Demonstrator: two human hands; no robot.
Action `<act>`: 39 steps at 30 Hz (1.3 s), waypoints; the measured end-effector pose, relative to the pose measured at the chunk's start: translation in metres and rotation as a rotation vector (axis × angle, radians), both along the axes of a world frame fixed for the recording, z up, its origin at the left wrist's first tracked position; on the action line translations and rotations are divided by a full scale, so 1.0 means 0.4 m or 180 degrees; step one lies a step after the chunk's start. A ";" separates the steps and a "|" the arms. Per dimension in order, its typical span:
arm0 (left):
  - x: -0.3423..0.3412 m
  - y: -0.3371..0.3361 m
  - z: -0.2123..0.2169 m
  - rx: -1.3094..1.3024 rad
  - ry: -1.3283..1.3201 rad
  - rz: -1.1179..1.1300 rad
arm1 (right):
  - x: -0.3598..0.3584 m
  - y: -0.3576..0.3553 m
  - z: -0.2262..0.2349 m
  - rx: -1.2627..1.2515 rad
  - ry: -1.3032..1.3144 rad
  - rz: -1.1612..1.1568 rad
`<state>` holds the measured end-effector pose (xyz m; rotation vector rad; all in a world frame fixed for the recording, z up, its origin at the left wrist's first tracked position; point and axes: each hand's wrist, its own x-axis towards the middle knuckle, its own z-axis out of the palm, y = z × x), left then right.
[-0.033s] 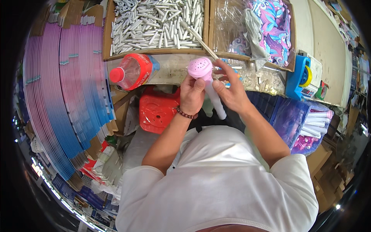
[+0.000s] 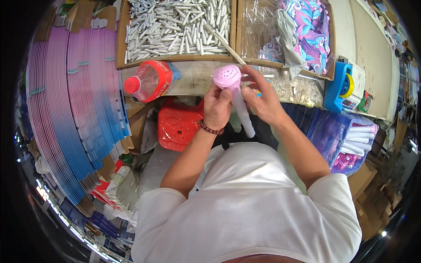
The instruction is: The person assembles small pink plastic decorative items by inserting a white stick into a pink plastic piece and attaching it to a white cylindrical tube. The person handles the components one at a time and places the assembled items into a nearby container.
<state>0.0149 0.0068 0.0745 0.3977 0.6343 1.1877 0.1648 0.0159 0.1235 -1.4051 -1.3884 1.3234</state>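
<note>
The left hand [image 2: 218, 106] is gripping a round pink perforated plastic head [image 2: 227, 77] already sitting on its white plastic tube handle [image 2: 244, 115]. The right hand [image 2: 262, 100] is pinching the head's side, apparently seating it; a cardboard box of loose white tubes [image 2: 175, 26] is waiting behind.

A cardboard box of white plastic tubes [image 2: 175, 26] sits at the top, beside a box of purple patterned sheets [image 2: 307, 30]. A clear bottle with a red cap [image 2: 149, 81] lies on the counter [image 2: 193, 81]. Below it stands a red stool [image 2: 180, 125]. Flat pink-and-blue cartons [image 2: 74, 105] fan out at left; a blue tape dispenser [image 2: 340, 87] rests at right.
</note>
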 end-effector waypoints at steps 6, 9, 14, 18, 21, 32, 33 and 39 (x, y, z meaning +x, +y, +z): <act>0.008 0.000 0.013 0.0314 0.0791 0.0121 | 0.009 0.060 0.047 -0.0847 0.0304 0.0355; -0.023 -0.016 0.002 0.0352 0.0943 -0.0271 | 0.010 0.049 0.044 -0.1139 0.0495 0.0404; -0.049 0.010 0.038 0.0638 0.1454 -0.0306 | -0.019 0.048 0.015 -0.1165 0.0694 0.0286; -0.078 0.063 0.017 0.0751 0.2274 -0.0436 | -0.036 0.096 -0.015 -0.1056 0.0654 0.0276; -0.089 0.066 -0.026 0.0457 0.2228 -0.0571 | -0.042 0.104 -0.043 -0.1348 0.0483 0.0274; -0.040 0.136 0.027 0.0729 0.1715 -0.0790 | 0.046 0.152 -0.010 -0.1203 0.0560 0.0478; -0.042 0.138 0.024 0.0613 0.1679 -0.0827 | 0.043 0.151 -0.010 -0.1059 0.0491 0.0443; -0.064 0.123 0.058 0.0369 0.1500 -0.0815 | 0.011 0.120 0.025 -0.0935 0.0409 0.0176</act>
